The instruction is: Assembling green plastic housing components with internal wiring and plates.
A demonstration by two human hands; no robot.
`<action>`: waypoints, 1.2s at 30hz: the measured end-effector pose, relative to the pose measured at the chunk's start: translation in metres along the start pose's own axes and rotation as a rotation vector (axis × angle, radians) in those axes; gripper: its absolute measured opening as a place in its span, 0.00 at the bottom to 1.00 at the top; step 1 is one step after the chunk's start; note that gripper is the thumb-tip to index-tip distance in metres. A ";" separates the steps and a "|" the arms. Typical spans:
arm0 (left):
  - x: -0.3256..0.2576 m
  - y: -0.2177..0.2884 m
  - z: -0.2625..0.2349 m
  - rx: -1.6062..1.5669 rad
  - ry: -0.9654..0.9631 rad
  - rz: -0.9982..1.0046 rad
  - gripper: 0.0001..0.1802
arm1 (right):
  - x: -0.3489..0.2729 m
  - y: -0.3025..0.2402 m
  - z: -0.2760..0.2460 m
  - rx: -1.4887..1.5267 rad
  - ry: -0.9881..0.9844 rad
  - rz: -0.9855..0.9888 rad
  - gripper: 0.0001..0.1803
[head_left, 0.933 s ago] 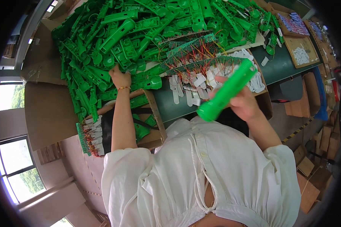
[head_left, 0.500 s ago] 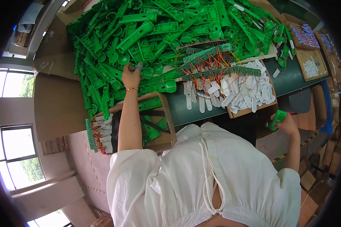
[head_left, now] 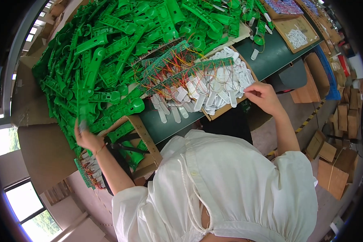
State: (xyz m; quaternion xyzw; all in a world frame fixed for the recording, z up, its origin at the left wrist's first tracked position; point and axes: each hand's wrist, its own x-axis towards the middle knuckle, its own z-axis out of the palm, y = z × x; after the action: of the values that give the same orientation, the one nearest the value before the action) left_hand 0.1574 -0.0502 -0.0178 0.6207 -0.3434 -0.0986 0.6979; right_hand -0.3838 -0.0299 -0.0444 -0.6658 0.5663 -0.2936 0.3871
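My left hand (head_left: pixel 88 139) is at the near left edge of a big heap of green plastic housings (head_left: pixel 125 44). Its fingers are closed around the lower end of a long green housing (head_left: pixel 83 103), which is smeared by motion. On the right, my right hand (head_left: pixel 266 101) is at the edge of a shallow box heaped with flat white plastic pieces (head_left: pixel 226 88). Thumb and fingertips pinch together there; whether a white piece is between them is hidden. Green circuit boards (head_left: pixel 169 60) with red and yellow wires lie beside and over the white pieces.
A carton (head_left: pixel 143 135) with green parts stands at the near table edge. Wired boards with white pieces (head_left: pixel 88 169) hang left of it. At the far right are a tray of small white parts (head_left: pixel 298 38) and stacked cartons (head_left: pixel 334 169).
My left hand has moved left and nearer with a green housing. My right hand has come in to the white pieces, and the green part it held is gone from it. The view has turned.
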 end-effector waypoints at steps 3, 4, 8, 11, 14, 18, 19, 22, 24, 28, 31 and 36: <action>0.000 0.038 -0.018 -0.317 -0.147 -0.056 0.18 | 0.008 -0.006 0.006 -0.350 -0.039 -0.169 0.08; 0.001 0.049 -0.018 -0.465 -0.226 -0.119 0.19 | 0.010 -0.007 0.007 -0.459 -0.010 -0.150 0.07; -0.043 0.062 -0.002 -0.851 -0.497 -0.679 0.12 | 0.019 -0.006 0.008 -0.542 0.181 0.058 0.07; -0.122 0.046 0.037 -0.632 -0.596 -1.019 0.14 | 0.021 0.000 0.018 -0.641 0.217 0.065 0.07; -0.172 0.053 0.059 -0.545 -0.896 -1.397 0.30 | 0.024 -0.004 0.015 -0.550 0.147 0.133 0.07; -0.196 0.069 0.062 -0.495 -1.278 -1.113 0.36 | 0.029 0.007 0.019 -0.469 0.169 0.133 0.07; -0.196 0.068 0.063 -0.473 -1.396 -1.028 0.37 | 0.029 0.005 0.020 -0.495 0.203 0.139 0.08; -0.197 0.059 0.066 -0.561 -1.474 -0.995 0.39 | 0.030 0.006 0.025 -0.465 0.265 0.132 0.09; -0.194 0.061 0.065 -0.552 -1.335 -0.935 0.42 | 0.031 0.005 0.027 -0.549 0.272 0.145 0.10; -0.173 0.073 0.070 0.474 -1.011 0.380 0.37 | 0.029 0.023 0.022 -0.450 0.295 0.005 0.08; -0.165 0.057 0.068 0.545 -0.782 0.696 0.41 | 0.030 0.003 0.020 -0.327 0.558 -0.077 0.05; -0.159 0.062 0.065 0.567 -0.686 0.742 0.45 | 0.021 -0.046 0.045 0.028 0.316 -0.171 0.08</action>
State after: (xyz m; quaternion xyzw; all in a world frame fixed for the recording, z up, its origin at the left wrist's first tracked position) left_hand -0.0184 0.0004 -0.0172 0.5540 -0.7576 0.0533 0.3410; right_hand -0.3184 -0.0395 -0.0301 -0.6517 0.5573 -0.4341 0.2761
